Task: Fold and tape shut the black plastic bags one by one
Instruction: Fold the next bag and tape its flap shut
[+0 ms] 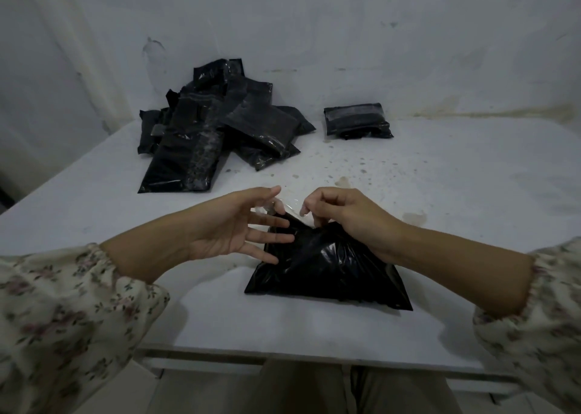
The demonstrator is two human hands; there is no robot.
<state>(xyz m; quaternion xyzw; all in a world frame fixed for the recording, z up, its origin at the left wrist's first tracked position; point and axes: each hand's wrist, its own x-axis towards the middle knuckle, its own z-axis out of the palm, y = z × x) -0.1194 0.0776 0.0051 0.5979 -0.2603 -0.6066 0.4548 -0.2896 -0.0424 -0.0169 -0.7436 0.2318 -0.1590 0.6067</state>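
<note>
The black bag (pixel 327 272) lies right beneath both hands. The left hand (pixel 226 225) pinches clear tape (pixel 284 204) between thumb and forefinger, its other fingers spread. The right hand (pixel 342 215), fingers curled, pinches the strip's other end just above the bag's top.

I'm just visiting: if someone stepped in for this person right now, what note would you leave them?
Left hand: thumb and forefinger pinch one end of a clear tape strip, other fingers spread.
Right hand: seems to pinch the other end, over the raised top of the bag in front.
Done: one taped bag, far right on the table.
Left: tape this one shut, then work through the pile, far left.
</note>
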